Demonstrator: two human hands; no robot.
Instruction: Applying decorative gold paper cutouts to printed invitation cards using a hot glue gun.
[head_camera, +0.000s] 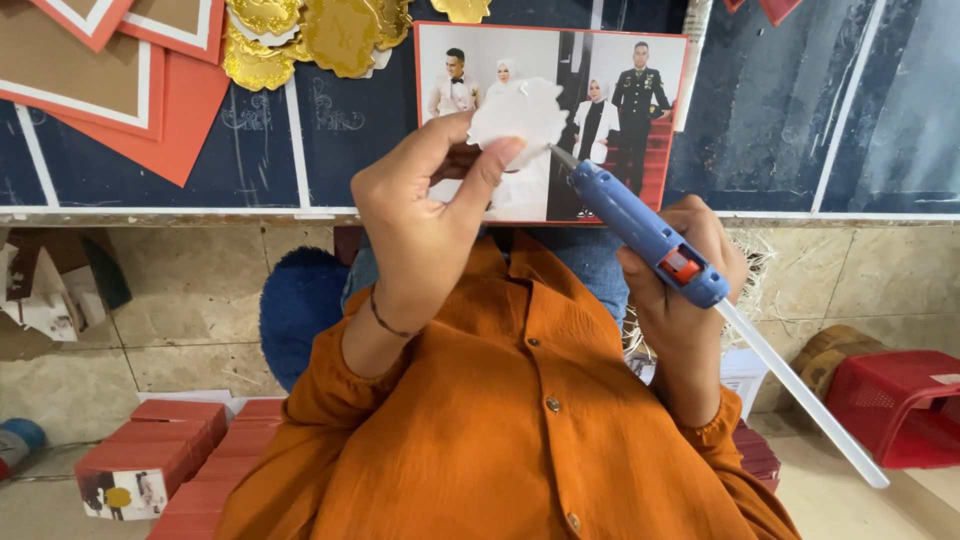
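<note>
My left hand (420, 220) pinches a small white scalloped paper piece (520, 115) between thumb and fingers, holding it up in front of a printed photo card (625, 110) with a red border. My right hand (690, 290) grips a blue glue gun (640, 230). Its metal nozzle points up-left and touches the right edge of the white piece. A clear glue stick (800, 390) juts out of the gun's back toward the lower right. Orange sleeves and an orange buttoned garment (520, 430) fill the lower middle.
Gold scalloped paper shapes (320, 35) and red-and-brown cards (130, 90) lie on the dark panelled surface (780, 110) at the top. Red boxes (160, 450) stand at the lower left, a red plastic crate (905, 405) at the lower right, and a blue fuzzy object (300, 310) left of centre.
</note>
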